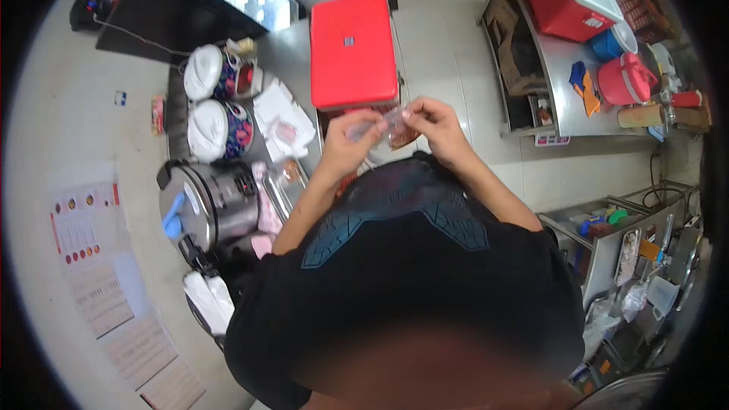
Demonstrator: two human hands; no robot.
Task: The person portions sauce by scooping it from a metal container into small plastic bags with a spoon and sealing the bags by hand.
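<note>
Both hands come together in front of my chest, at the near edge of a red cooler box [353,53]. Between them is a small clear plastic bag [393,123] with something reddish-brown in its lower part. My left hand [353,137] pinches the bag's left side between thumb and fingers. On the other side, my right hand [437,125] grips the top edge of the bag, fingers bent. What exactly the bag contains is too small to make out.
Left of me, a metal counter carries a large rice cooker [213,201], two flowered pots with white lids [209,127], white paper sheets [282,118] and a clear-lidded tray [285,182]. To the right stand a steel table [566,95] with a pink jug [626,80], and a sink [607,220].
</note>
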